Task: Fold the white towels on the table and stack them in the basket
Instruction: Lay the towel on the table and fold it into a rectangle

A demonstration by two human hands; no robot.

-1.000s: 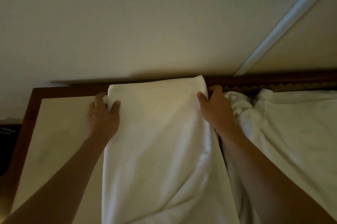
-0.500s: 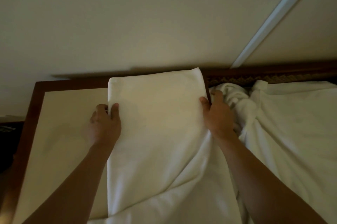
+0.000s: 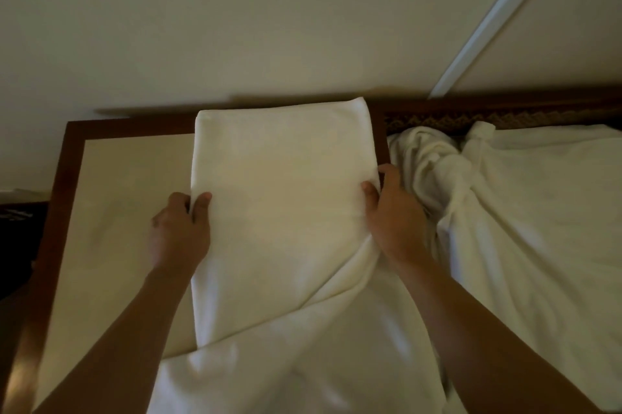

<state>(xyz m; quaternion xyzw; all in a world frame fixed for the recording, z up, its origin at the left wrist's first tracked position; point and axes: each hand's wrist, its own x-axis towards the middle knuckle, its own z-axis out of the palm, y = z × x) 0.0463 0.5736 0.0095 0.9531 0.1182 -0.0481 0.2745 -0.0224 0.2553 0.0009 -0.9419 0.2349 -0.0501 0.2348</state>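
A white towel (image 3: 282,184) lies lengthwise on the table (image 3: 114,198), its far end folded into a neat rectangle reaching the table's back edge. My left hand (image 3: 178,232) pinches the towel's left edge between thumb and fingers. My right hand (image 3: 393,215) grips the right edge, where the cloth bunches below my wrist. The towel's near part runs loose toward me, between my forearms. No basket is in view.
More white towels (image 3: 525,211) lie crumpled in a heap on the right, touching my right hand. The table has a dark wooden frame (image 3: 59,184) and a cream top. A pale wall (image 3: 269,26) with a white strip rises behind it.
Both hands have slid back along the towel's edges toward me. The folded far end now lies flatter on the table.
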